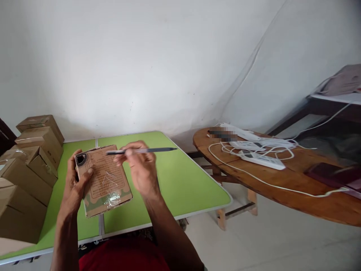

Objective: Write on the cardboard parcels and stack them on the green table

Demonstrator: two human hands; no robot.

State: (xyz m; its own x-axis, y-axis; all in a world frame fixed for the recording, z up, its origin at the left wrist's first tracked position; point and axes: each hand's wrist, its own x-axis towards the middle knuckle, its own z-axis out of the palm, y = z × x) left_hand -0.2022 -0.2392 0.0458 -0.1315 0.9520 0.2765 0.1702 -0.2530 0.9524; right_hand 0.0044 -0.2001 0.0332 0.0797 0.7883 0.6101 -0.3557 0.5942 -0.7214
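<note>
My left hand (73,184) grips a small printed cardboard box (103,180) by its left edge, holding it tilted above the green folding table (183,180). The box has clear tape across its lower end. My right hand (141,165) pinches a dark pen (152,150) that lies level, its tip pointing left over the upper part of the box. Whether the pen tip touches the box is unclear.
Several plain cardboard boxes (28,165) are stacked along the table's left side. To the right stands a round wooden table (282,188) with white power strips (262,160) and tangled white cables. A dark shelf (324,113) lies beyond it. White walls are behind.
</note>
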